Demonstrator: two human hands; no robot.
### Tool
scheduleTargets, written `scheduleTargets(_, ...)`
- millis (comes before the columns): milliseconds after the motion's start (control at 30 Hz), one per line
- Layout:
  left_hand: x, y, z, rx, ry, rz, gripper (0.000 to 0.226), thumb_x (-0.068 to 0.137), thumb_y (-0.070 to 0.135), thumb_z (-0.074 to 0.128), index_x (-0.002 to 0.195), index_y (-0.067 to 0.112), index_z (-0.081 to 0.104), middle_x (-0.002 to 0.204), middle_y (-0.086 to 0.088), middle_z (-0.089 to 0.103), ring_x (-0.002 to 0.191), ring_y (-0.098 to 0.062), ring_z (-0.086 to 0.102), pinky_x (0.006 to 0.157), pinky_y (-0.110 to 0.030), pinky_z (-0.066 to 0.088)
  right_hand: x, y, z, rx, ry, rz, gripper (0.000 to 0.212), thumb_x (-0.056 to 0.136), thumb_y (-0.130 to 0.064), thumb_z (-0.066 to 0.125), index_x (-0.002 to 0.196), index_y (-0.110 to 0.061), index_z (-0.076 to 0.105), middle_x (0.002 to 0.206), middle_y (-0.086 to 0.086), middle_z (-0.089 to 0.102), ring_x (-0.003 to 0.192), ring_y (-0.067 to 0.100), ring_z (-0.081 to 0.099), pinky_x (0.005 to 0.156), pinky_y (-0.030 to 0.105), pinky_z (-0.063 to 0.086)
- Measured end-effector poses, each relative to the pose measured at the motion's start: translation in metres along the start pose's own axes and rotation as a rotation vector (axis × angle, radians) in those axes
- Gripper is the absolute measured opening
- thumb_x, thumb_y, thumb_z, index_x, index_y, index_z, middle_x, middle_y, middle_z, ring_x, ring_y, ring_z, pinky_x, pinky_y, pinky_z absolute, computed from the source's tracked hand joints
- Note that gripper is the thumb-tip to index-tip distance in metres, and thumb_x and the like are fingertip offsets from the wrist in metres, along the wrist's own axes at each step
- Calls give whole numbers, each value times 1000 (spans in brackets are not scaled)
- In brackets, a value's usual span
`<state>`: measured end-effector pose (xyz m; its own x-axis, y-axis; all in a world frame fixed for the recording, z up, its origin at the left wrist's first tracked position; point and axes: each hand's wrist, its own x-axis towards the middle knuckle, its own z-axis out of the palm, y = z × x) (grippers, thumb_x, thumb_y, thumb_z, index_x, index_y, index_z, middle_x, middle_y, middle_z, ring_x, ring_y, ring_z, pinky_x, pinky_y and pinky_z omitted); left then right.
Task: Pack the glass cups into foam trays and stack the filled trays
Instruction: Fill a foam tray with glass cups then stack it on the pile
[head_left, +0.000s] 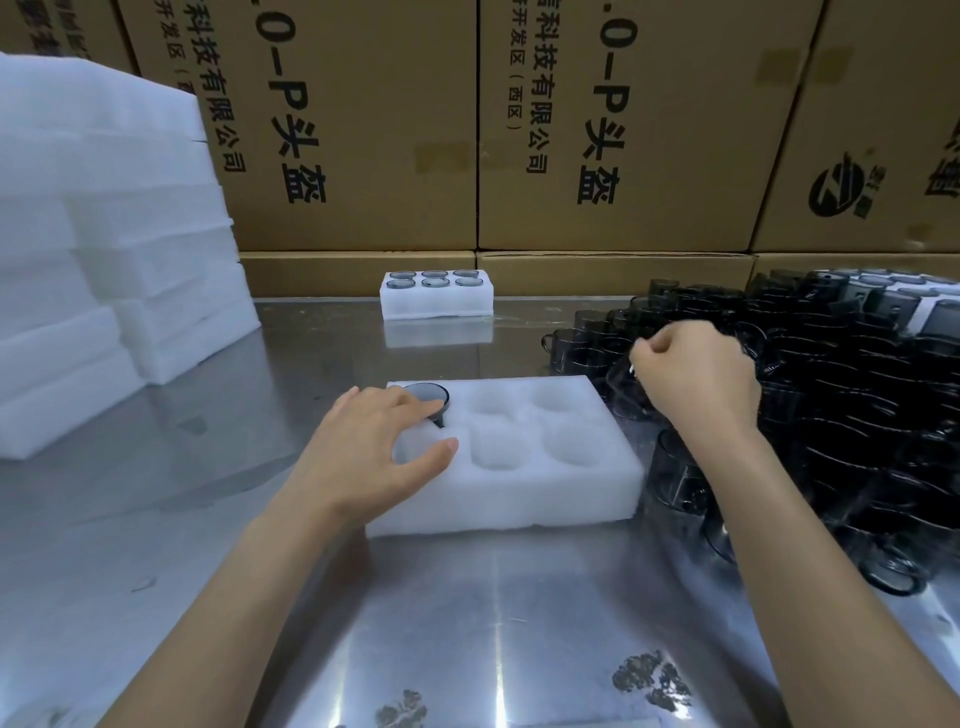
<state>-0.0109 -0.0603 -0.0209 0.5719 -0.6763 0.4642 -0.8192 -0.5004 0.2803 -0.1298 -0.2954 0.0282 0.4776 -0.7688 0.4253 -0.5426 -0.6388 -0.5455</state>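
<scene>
- The left hand (371, 447), fingers spread, rests on the near foam tray (540, 488) and touches a dark cup (427, 395) seated in its far-left pocket
- The right hand (696, 379), fingers curled, grips a cup in the dark cup pile (841, 405) just right of the tray
- A filled tray (436, 299) sits at the table's (467, 623) far edge

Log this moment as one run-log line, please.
left hand rests on near foam tray | one cup seated | right hand at loose cups | far tray full

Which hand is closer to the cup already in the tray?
Left. The left hand touches the cup; the right hand is off over the loose cups.
</scene>
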Motion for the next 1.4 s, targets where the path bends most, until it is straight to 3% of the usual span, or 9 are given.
scheduleTargets(100,0,0,0,11,-9,0,82,69,71,21,128,27,58,110,15,56,97,-7,41,108,-39,27,-5,-12,0,318,99,-153,19,91,-33,53,81,-25,67,75,-10,65,80,16,63,71,32,51)
scheduleTargets(233,0,0,0,25,-20,7,83,70,72,21,129,25,57,110,15,54,99,-7,42,107,-36,28,-17,-32,19,591,-57,-280,10,82,-26,64,84,-22,73,80,-9,72,80,8,67,80,39,54)
scheduleTargets(700,-1,3,-2,44,-36,10,85,69,72,20,129,24,57,111,11,57,104,-12,46,101,-32,30,-26,-48,56,493,28,-413,33,84,-38,63,58,-21,50,63,-12,53,83,9,41,62,25,35)
scheduleTargets(833,-1,3,-1,22,-28,20,84,70,71,22,129,24,57,109,13,56,102,-9,45,99,-27,30,-26,-48,56,502,-164,-393,41,87,-39,62,53,-18,54,97,-11,56,98,7,48,78,25,34)
scheduleTargets(967,0,3,-2,26,-26,25,83,70,71,22,129,24,58,109,12,57,103,-10,46,94,-23,29,-24,-47,53,417,-446,-429,50,87,-53,55,73,-6,63,96,-4,62,93,12,56,78,30,42)
scheduleTargets(1100,0,3,-1,18,-22,22,81,71,70,23,127,23,59,105,11,57,100,-12,47,91,-22,29,-13,-41,36,524,-754,-354,22,81,-43,56,96,-27,60,104,-14,57,97,6,53,76,23,41)
scheduleTargets(1167,0,3,-1,18,-26,20,82,70,70,23,127,23,59,105,10,57,100,-13,48,92,-23,30,-8,-35,36,534,-716,-357,21,83,-33,64,102,-27,57,103,-14,58,97,6,56,75,22,44)
scheduleTargets(1300,0,3,-1,31,-34,19,82,70,71,22,127,25,59,108,9,58,101,-13,47,92,-23,30,-14,-37,46,591,-431,-264,52,71,-57,71,112,-33,50,92,-16,57,85,-2,54,65,21,41)
scheduleTargets(1400,0,3,-1,29,-33,22,82,70,71,22,128,25,58,108,11,58,101,-12,47,89,-20,28,-18,-45,57,560,-303,-261,48,69,-63,69,107,-35,55,97,-15,54,86,-6,51,68,18,40)
